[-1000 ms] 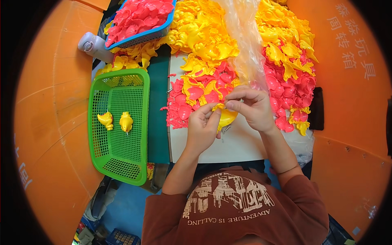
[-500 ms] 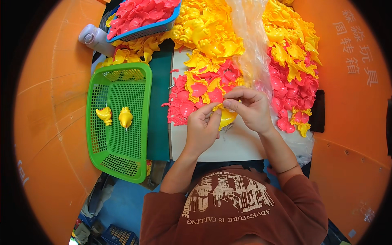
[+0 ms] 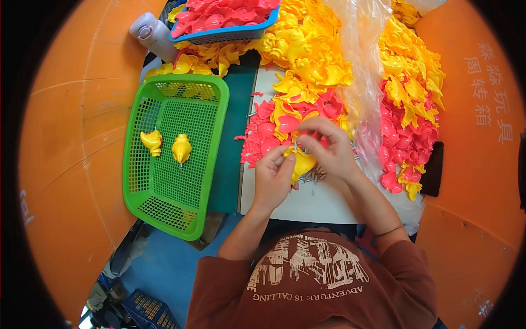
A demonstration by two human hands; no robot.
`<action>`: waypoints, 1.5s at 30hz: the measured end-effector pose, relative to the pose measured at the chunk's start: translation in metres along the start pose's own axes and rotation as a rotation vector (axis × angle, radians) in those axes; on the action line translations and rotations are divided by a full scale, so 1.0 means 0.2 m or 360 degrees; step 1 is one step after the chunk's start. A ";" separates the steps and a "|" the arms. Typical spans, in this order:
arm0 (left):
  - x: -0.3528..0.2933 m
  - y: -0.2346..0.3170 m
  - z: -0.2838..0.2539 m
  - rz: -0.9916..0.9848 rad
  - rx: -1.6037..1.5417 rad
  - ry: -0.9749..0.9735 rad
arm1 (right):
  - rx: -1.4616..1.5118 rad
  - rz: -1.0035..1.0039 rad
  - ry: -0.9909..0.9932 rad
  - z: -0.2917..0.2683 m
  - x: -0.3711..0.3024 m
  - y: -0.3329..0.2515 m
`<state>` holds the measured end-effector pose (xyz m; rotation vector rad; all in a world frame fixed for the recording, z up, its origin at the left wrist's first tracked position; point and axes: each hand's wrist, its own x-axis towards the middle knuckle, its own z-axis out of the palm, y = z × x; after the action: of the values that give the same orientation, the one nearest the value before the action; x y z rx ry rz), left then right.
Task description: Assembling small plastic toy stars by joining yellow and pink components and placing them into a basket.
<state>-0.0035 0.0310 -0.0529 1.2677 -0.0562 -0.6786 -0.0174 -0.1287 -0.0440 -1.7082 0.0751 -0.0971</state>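
Note:
My left hand [image 3: 272, 181] is closed round a glossy yellow moulded plastic part [image 3: 303, 164] over the white work surface [image 3: 323, 205]. At the upper edge of that part a slim silver metal pin [image 3: 296, 144] stands up. The curled thumb and forefinger of my right hand [image 3: 333, 152] meet at this pin; the exact contact is partly hidden. Several loose metal pins [image 3: 315, 175] lie just beneath the held part. Beyond my hands, pink plastic pieces [image 3: 260, 131] are heaped together with yellow shells [image 3: 296, 85].
To the left, a green mesh basket [image 3: 215, 159] holds two yellow bird-shaped pieces [image 3: 181, 148]. Behind it are a blue basket [image 3: 268, 28] of pink pieces and a pale bottle [image 3: 156, 37]. Clear plastic sheeting [image 3: 361, 82] divides the heaps. Orange panels [image 3: 466, 170] flank both sides.
The view has shifted, so the scene sits lower and further right. My right hand has lifted slightly off the yellow part, and the silver pin and loose pins now show.

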 end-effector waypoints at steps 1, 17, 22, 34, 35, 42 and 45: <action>0.01 0.00 -0.01 -0.0032 -0.0015 0.0117 | -0.0366 -0.0342 0.0150 -0.01 0.05 0.00; 0.07 0.06 0.05 -0.0275 -0.0753 0.0060 | -0.0692 -0.1029 -0.0124 -0.07 -0.08 -0.09; 0.10 -0.06 0.18 0.0190 -0.0514 0.0153 | -0.0836 -0.0479 0.0257 -0.04 -0.15 -0.11; 0.10 -0.03 0.15 -0.0141 -0.1064 -0.0432 | -0.0245 -0.0278 0.0338 -0.04 -0.27 -0.11; 0.09 0.00 0.19 -0.0193 -0.0962 -0.0283 | -0.0248 -0.0275 0.0346 -0.04 -0.28 -0.11; 0.06 0.04 0.25 -0.0213 -0.1164 -0.0303 | -0.0699 -0.0322 0.0539 -0.02 -0.26 -0.07; 0.06 0.03 0.26 -0.0172 -0.1205 -0.0299 | -0.0456 -0.0305 0.0531 -0.01 -0.26 -0.05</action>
<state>-0.0115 -0.0180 -0.0344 0.4810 0.1094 -0.8082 -0.0696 -0.1231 -0.0354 -1.9680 0.1797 -0.5364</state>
